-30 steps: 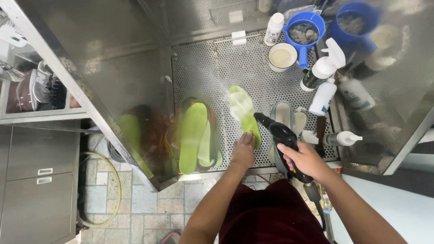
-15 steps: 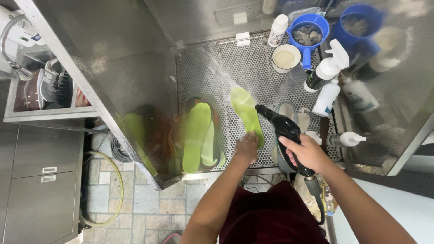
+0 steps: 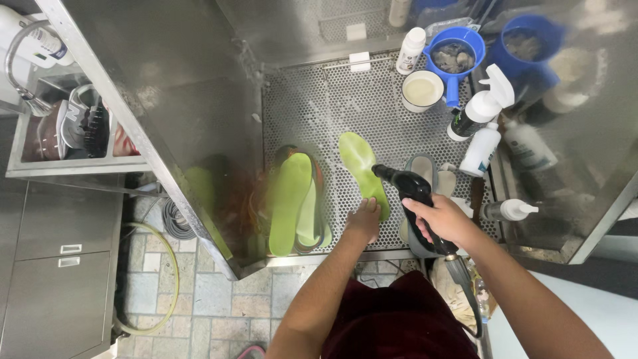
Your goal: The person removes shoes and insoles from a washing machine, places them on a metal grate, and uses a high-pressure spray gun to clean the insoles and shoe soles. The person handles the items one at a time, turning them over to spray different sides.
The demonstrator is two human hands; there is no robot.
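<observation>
Two hands at work in a steel wash booth, the step in hand being, by judgement, the spraying of one insole. Left hand (image 3: 364, 219), arm stretched forward, fingers clamped on the near end of a long lime-green foam insole (image 3: 362, 169) lying flat on the perforated metal floor (image 3: 312, 106); more green insoles (image 3: 292, 203) lie just left of that grip. Right hand (image 3: 442, 219), wrist bent inward, clenched round a black hose-fed spray gun (image 3: 412, 193), nozzle just right of the pinned insole; the next move likely calls for steady aim.
</observation>
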